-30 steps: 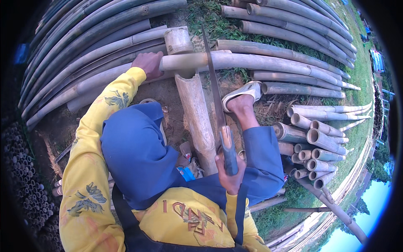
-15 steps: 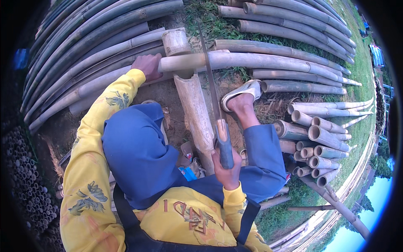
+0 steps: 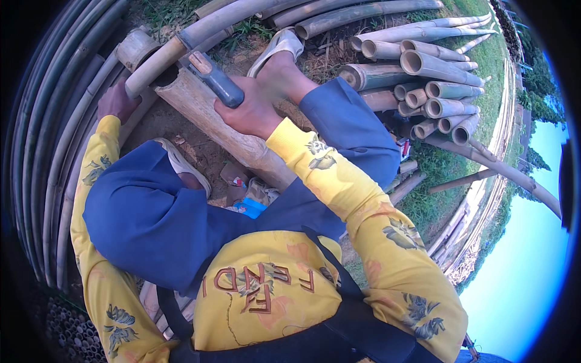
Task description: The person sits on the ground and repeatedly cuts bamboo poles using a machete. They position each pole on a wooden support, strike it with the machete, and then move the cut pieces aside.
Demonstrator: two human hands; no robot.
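Note:
My right hand [image 3: 249,110] is closed round the dark grip of a saw [image 3: 216,80]. Its narrow blade is mostly out of sight at the pale bamboo pole [image 3: 209,30]. At the near end of that pole, my left hand [image 3: 119,101] is wrapped round the bamboo. The pole lies across a thick, split bamboo support [image 3: 233,130], which slopes down between my legs. Close to the pole's end stands a short, thick bamboo stub [image 3: 137,48].
Long bamboo poles [image 3: 57,103] lie side by side on the left. Cut bamboo tubes [image 3: 433,65] are stacked at the right, on grass. My sandalled foot [image 3: 278,51] rests beyond the support. A blue packet [image 3: 250,207] lies on the ground between my legs.
The saw and my right hand have moved forward, so the handle is now close to the pole. The whole view has turned and shifted right. My left hand still holds the pole.

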